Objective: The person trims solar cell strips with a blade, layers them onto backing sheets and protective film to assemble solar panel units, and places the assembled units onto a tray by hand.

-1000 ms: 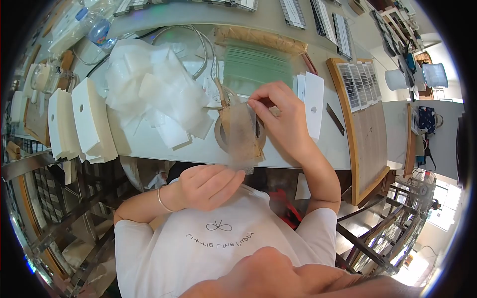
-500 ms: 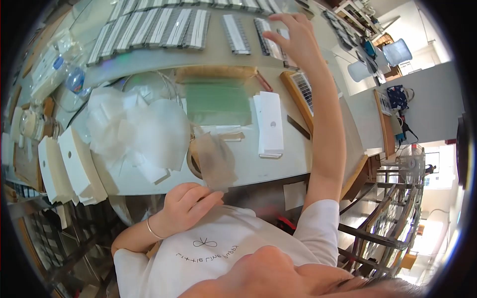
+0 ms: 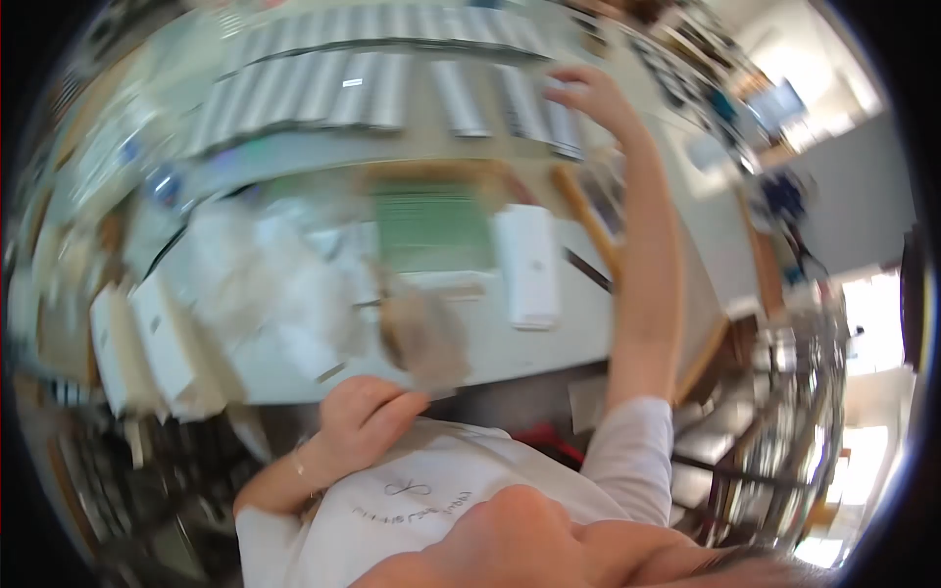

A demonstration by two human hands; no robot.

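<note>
My left hand (image 3: 368,421) is closed near the table's front edge, its fingertips pinching the lower end of a translucent sheet (image 3: 431,343). Under the sheet lies a brown roll of tape, partly hidden. My right hand (image 3: 593,98) is stretched out to the far right, thumb and forefinger a little apart beside the upper end of a grey-and-white strip (image 3: 565,133). Blur hides whether its fingertips touch that strip. Two more strips, the middle one (image 3: 520,104) and a left one (image 3: 459,99), lie to its left.
Several strips (image 3: 323,90) stand in rows at the back. A green stack (image 3: 433,230) and white cards (image 3: 530,267) lie mid-table. Crumpled translucent sheets (image 3: 265,279) and white card stacks (image 3: 169,338) are on the left. A wooden-edged board (image 3: 586,220) is under my right forearm.
My right hand has left the translucent sheet and reached out to the strips at the far right. My left hand still pinches the sheet. The view has shifted, showing more of the strip rows.
</note>
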